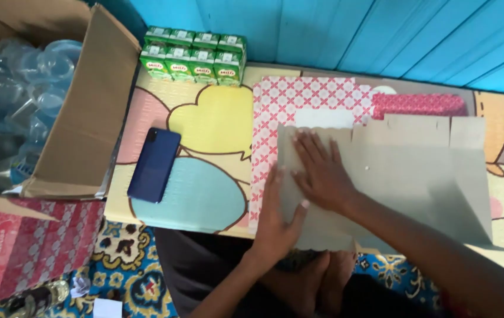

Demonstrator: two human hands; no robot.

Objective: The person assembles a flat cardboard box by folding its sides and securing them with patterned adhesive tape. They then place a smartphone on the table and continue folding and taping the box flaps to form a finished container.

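A flat sheet of grey cardboard point(405, 176), cut with flaps and slots along its far edge, lay on a low bench point(205, 123) whose top carried a pastel cartoon picture, and both of the person's hands pressed on its left end. The right hand point(323, 174) rested palm down on the grey sheet with its fingers point(314, 150) spread flat and released, gripping nothing. The left hand point(278, 221) sat just nearer the person than those fingers, its own fingers point(275, 182) extended along the sheet's left edge and its thumb lying over the grey surface; it seemed to press or pinch that edge lightly, though whether it truly gripped the edge could not be told. Under the grey sheet and just beyond the fingertips lay red and white patterned cardboard point(305, 97), with a pinker folded piece point(420, 105) farther to the right of the fingers. Well to the left of the fingers a dark blue phone point(154, 165) lay flat on the bench. Beyond the fingers and to their left, against a blue plank wall point(334, 29), stood a block of small green drink cartons point(194, 56). Far to the left of the fingers an open brown box point(87, 112) held clear plastic cups point(22, 88), with a red patterned package point(22, 247) near it on the patterned floor mat point(128, 271).
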